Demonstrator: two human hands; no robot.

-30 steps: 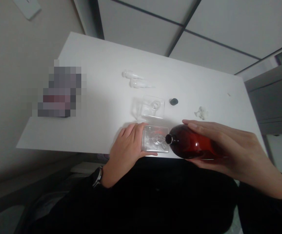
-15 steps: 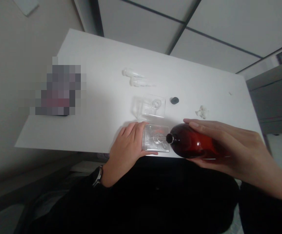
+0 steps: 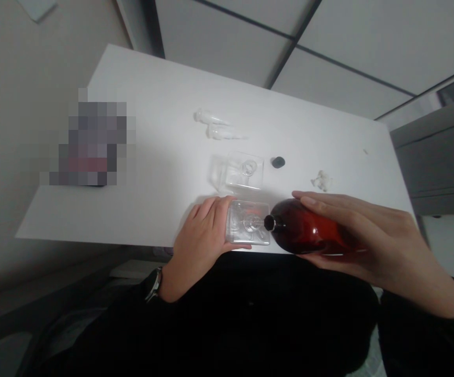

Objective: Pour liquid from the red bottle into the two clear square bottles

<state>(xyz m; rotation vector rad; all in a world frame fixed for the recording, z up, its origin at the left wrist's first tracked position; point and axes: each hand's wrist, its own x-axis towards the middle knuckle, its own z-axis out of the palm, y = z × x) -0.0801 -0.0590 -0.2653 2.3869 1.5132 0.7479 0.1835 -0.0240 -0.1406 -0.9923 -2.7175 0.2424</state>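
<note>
My left hand (image 3: pixel 201 230) is closed around the left side of a clear square container (image 3: pixel 237 235) near the table's front edge. A round opening shows in the middle of its top. My right hand (image 3: pixel 368 235) grips a dark red-brown bottle (image 3: pixel 313 230), tipped on its side with the uncapped mouth pointing left. That mouth is over the container's right part, close to the round opening. A thin clear streak seems to run between them, though whether liquid is flowing I cannot tell. Just behind stands a second clear square container (image 3: pixel 242 180) with a similar round opening.
A black cap (image 3: pixel 278 162) lies right of the rear container. Two clear tapered pieces (image 3: pixel 223 132) lie farther back on the white table (image 3: pixel 164 157). Crumpled whitish material (image 3: pixel 321 180) is at the right. A pixelated object (image 3: pixel 93 141) occupies the left end. Cabinet panels (image 3: pixel 227 47) rise behind.
The whole view has shifted slightly, so everything appears a little farther left. Both hands keep their holds, and the bottle stays tipped over the container.
</note>
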